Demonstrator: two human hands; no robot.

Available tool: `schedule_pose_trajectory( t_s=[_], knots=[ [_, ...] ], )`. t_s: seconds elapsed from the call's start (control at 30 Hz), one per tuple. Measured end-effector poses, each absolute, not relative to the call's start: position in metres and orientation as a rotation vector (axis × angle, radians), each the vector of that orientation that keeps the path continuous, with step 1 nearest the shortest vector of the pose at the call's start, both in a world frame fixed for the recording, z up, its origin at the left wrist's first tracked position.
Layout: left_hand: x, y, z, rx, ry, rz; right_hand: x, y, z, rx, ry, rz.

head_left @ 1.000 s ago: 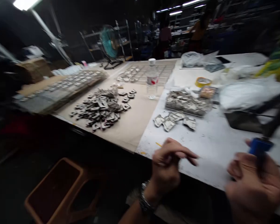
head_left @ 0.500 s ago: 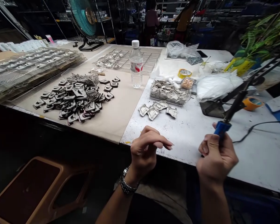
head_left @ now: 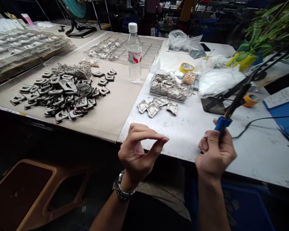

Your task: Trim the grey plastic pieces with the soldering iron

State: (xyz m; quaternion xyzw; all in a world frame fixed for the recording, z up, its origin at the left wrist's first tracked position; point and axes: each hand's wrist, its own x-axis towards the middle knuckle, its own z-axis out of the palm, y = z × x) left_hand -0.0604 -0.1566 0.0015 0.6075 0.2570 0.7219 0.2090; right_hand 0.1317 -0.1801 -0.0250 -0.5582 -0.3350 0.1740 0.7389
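Observation:
My left hand (head_left: 141, 147), with a watch on its wrist, is raised at the front edge of the table. Its thumb and forefinger tips press together in a pinch; I cannot make out anything between them. My right hand (head_left: 215, 150) is wrapped round a blue-handled tool (head_left: 223, 124) whose dark metal shaft slants up to the right. Beyond my left hand lie several flat silver metal plates (head_left: 153, 110) on the white tabletop. Behind these, a clear tray (head_left: 168, 98) holds a heap of similar-looking grey pieces.
Dark-rimmed metal frames (head_left: 62, 96) lie piled on brown paper at left. A water bottle (head_left: 134, 59) stands mid-table. Yellow tape (head_left: 186, 67), a white plastic bag (head_left: 218, 81), orange tape (head_left: 251, 100) and a black cable (head_left: 260, 119) lie rightward. A brown stool (head_left: 53, 179) stands below left.
My left hand has turned, and its thumb and forefinger now meet in a clear pinch. My right hand keeps its grip on the blue-handled tool. The whole view has shifted slightly.

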Motion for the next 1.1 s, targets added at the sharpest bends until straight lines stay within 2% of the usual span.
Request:
schedule_pose_trajectory(
  t_s=[0.57,0.63,0.87,1.1],
  knots=[
    [-0.066,-0.157,0.004,1.879,0.759,2.041,0.132,-0.181,-0.025,-1.242,-0.751,0.373],
    [-0.066,-0.156,0.0,1.949,0.823,1.959,0.136,-0.18,-0.024,-1.185,-0.738,0.468],
    [-0.049,-0.127,-0.023,1.966,0.824,1.375,0.146,-0.184,-0.019,-0.997,-0.744,1.104],
    [-0.044,-0.126,-0.026,1.911,0.898,1.352,0.145,-0.185,-0.02,-1.051,-0.898,1.254]
  ],
)
